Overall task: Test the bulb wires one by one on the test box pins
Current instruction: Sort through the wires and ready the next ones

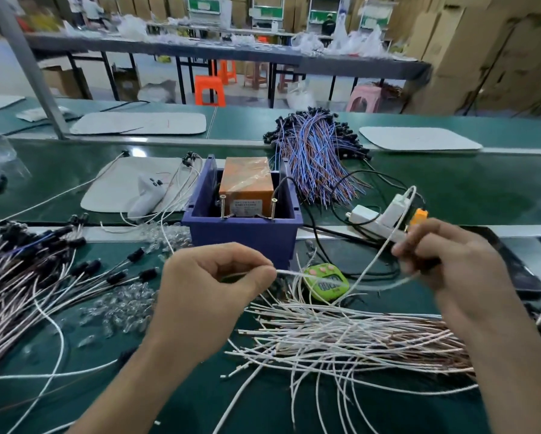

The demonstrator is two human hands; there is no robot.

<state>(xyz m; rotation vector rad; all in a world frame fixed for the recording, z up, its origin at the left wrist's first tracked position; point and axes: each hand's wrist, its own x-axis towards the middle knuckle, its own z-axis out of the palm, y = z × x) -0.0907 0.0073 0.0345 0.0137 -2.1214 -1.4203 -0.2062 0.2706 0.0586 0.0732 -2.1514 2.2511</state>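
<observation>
The test box (242,234) is a blue plastic bin holding an orange unit, with two upright metal pins (223,208) on its front rim. My left hand (212,286) pinches one end of a white bulb wire (350,285) just in front of the box. My right hand (450,258) grips the same wire further along, to the right of the box, and the wire loops up past it. A heap of white bulb wires (341,336) lies on the green bench below both hands.
More bulb wires with black sockets (34,270) pile up at the left, with loose clear bulbs (122,308) beside them. A green timer (327,281), a white power strip (378,219) and a bundle of blue and red wires (316,158) lie near the box.
</observation>
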